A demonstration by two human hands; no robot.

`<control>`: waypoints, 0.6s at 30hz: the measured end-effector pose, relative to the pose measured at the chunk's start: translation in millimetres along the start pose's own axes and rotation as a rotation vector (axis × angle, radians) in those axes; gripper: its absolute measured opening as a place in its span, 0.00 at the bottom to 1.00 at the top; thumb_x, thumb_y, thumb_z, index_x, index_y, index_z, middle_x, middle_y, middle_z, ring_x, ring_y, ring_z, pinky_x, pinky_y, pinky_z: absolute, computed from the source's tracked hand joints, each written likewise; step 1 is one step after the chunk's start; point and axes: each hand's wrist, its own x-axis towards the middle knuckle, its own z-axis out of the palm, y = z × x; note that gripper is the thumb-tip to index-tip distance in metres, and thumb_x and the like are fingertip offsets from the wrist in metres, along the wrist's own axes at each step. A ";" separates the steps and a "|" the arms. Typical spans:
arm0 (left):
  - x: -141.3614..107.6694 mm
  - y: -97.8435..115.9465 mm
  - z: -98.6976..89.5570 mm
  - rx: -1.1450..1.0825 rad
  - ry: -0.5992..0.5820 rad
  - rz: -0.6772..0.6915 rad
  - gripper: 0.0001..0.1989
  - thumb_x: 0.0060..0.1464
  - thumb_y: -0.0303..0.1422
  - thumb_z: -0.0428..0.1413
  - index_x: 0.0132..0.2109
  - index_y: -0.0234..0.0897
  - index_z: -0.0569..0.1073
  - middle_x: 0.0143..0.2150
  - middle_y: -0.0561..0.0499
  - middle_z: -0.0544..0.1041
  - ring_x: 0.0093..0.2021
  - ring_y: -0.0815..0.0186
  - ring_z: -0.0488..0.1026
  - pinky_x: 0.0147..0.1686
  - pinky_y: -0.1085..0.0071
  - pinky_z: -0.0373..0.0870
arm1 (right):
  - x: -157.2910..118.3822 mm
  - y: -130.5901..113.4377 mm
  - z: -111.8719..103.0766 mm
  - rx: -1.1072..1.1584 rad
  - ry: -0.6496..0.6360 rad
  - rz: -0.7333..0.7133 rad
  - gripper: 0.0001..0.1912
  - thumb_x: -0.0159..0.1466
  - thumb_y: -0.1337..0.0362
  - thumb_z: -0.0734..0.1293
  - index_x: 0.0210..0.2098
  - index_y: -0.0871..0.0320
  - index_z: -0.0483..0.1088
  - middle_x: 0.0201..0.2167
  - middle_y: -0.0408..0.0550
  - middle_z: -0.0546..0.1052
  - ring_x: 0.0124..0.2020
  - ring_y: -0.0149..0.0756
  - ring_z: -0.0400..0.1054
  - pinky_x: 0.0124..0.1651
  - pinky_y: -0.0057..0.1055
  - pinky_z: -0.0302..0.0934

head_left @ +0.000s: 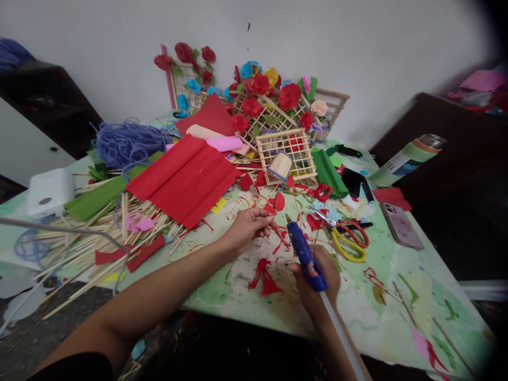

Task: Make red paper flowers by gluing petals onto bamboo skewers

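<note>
My right hand [319,278] is wrapped round a blue hot glue gun [304,251], its nozzle pointing up and away from me. Left of the nozzle, my left hand [251,228] has its thumb and fingers drawn together in a pinch. What lies between those fingertips is too small to make out. Just beyond them is a rounded red paper petal [279,201]; whether the fingers touch it I cannot tell. Red paper scraps [266,280] lie on the table below both hands. Scissors with red and yellow handles [349,241] rest right of the glue gun.
Red crepe paper [184,180] covers thin wooden sticks [91,259] on the left, near blue yarn [127,140]. Stick lattices [288,156] with paper flowers [289,97] stand at the back. A phone [402,225] and a bottle [407,161] are on the right. A cable [79,229] crosses the left side.
</note>
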 end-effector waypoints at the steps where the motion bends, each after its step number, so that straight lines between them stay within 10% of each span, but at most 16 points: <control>1: -0.3 -0.2 0.3 0.005 -0.008 -0.004 0.11 0.46 0.34 0.62 0.32 0.31 0.70 0.29 0.47 0.77 0.19 0.78 0.65 0.18 0.80 0.57 | 0.6 0.2 3.1 0.004 -0.018 -0.005 0.08 0.59 0.59 0.65 0.29 0.55 0.63 0.25 0.45 0.69 0.29 0.36 0.63 0.34 0.33 0.57; 18: -1.2 1.4 2.7 0.015 -0.003 -0.032 0.11 0.46 0.33 0.62 0.32 0.31 0.69 0.26 0.49 0.77 0.18 0.77 0.66 0.18 0.79 0.55 | 2.3 10.0 15.0 -0.088 -0.050 0.015 0.13 0.59 0.60 0.65 0.22 0.55 0.59 0.20 0.41 0.63 0.25 0.34 0.58 0.30 0.31 0.51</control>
